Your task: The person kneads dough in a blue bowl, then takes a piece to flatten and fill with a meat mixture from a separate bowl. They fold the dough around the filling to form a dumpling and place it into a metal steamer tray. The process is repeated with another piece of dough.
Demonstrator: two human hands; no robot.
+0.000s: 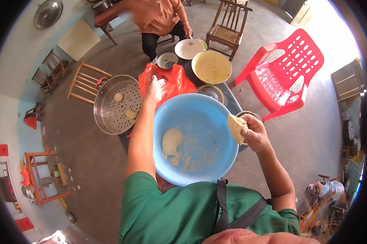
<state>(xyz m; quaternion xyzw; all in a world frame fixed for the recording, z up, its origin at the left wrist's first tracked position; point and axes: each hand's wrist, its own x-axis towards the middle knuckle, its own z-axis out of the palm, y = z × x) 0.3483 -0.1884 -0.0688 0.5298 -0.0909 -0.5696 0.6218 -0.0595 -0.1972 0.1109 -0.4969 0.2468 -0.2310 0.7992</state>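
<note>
My right hand (253, 133) holds a flattened piece of dough (236, 128) over the right rim of a blue plastic basin (214, 122). Inside the basin, at its left, lies a larger lump of dough (172, 141), with smears of dough beside it. My left hand (156, 88) reaches past the basin to a red plastic bag (183, 80); its palm looks floury, and whether it grips the bag is unclear. Left of my forearm, a perforated metal steamer tray (110, 114) bears two dough balls (118, 97).
Beyond the bag are a yellow bowl with liquid (211, 67), a white dish (189, 49) and a smaller bowl (167, 60). A seated person (163, 18) is opposite. A red plastic chair (281, 73) stands right; a wooden chair (87, 82) is left.
</note>
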